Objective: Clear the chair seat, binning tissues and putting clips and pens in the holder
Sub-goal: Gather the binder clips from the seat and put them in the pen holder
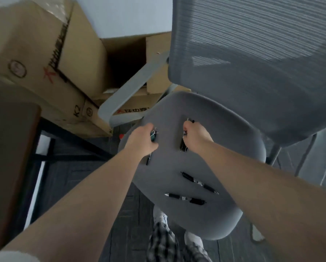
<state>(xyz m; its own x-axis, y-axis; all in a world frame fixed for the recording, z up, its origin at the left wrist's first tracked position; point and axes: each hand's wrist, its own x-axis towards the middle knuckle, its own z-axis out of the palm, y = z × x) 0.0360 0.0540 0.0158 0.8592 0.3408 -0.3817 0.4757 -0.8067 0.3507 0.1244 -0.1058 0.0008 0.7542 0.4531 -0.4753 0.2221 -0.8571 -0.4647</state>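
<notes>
The grey chair seat point(224, 148) fills the middle of the head view. My left hand point(141, 142) is closed over a dark green binder clip point(154, 136) with wire handles, and a black pen point(148, 158) pokes out below that hand. My right hand point(196, 136) grips a bundle of black pens point(183, 145) near the seat's centre. Two more black pens lie loose on the seat nearer me: one point(199, 182) slanted, one point(185, 198) almost level. No tissue, bin or holder is in view.
The chair's mesh backrest point(253, 53) rises at the upper right and a grey armrest point(126, 91) curves at the seat's left. Stacked cardboard boxes point(45, 63) stand behind the armrest. A brown desk edge point(9, 157) runs down the left. Dark carpet lies below.
</notes>
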